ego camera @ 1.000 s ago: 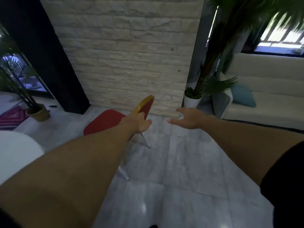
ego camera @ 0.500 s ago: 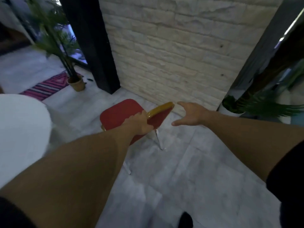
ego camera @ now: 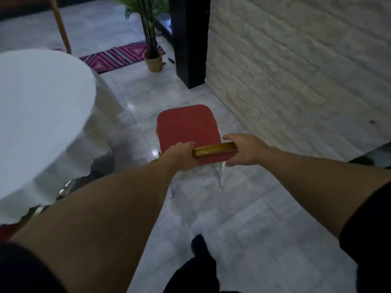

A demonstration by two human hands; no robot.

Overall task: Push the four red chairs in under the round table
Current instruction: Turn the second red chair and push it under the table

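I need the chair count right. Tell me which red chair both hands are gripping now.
The red chair between the round table and the brick wall: left hand and right hand clasp its gold top rail. Another chair's gold frame stands untouched beyond the table.

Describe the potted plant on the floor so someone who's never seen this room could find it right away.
Start at the black pillar where the pale brick wall ends. Just to its left, on the grey tiled floor, stands the potted plant, touching the end of the pink patterned rug. It is the only green thing here: thin dark stems with palm-like fronds rising from a tan, basket-like pot.
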